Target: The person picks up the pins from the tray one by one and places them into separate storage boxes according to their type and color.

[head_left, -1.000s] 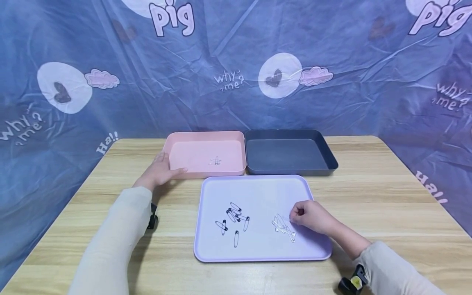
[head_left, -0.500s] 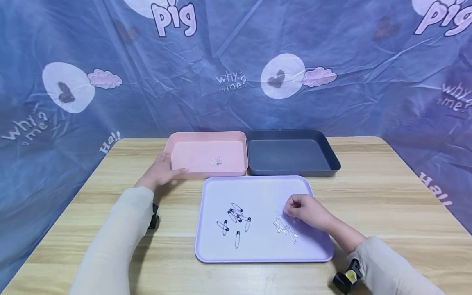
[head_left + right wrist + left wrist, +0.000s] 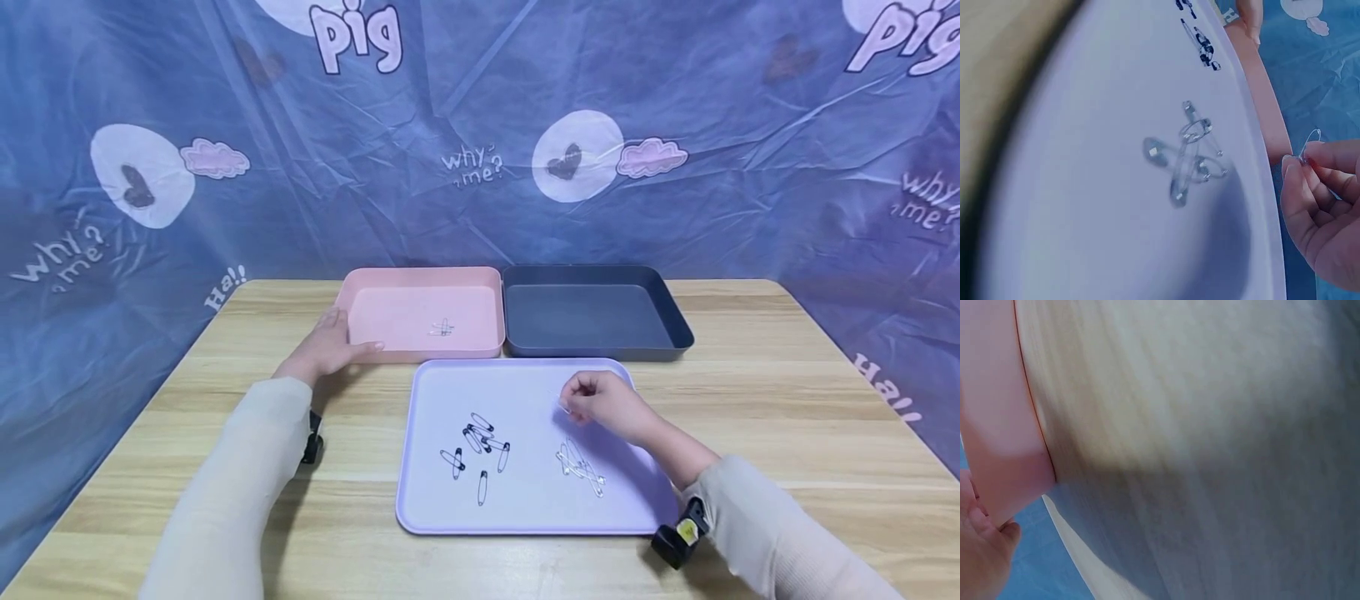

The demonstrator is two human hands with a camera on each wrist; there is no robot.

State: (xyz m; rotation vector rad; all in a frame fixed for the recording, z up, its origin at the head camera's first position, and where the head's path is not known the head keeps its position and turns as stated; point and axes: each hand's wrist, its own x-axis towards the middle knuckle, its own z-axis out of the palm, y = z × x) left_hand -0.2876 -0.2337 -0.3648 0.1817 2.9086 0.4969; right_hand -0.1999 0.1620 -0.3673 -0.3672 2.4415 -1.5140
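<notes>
closest are the pale sleeves, with a wrist camera showing by the tray's near right corner. the purple tray lies between the arms, probably so that its pins are in easy reach and show up on the pale floor. they lie in two loose groups, well apart, seemingly split by colour: black pins on the left, some crossing and one alone nearest the person; silver pins on the right, tangled in one small heap.

the right hand hangs above the tray, beyond the silver heap, thumb and forefinger tips clamped together on a held pin. it is pinched near one end, likely because so thin a wire gives only fingertips a purchase. it is slim, bright wire in a narrow loop that pokes out past the fingers; the rest is hidden, so whether it is fastened i cannot tell.

the left hand rests on the near left corner of the pink box, fingers and thumb apart, thumb along the front rim, perhaps to steady it. a few boxed pins, also silvery, lie crossed inside. the dark box sits just beside it on the right, on the wooden table. creased blue cloth hangs behind.
</notes>
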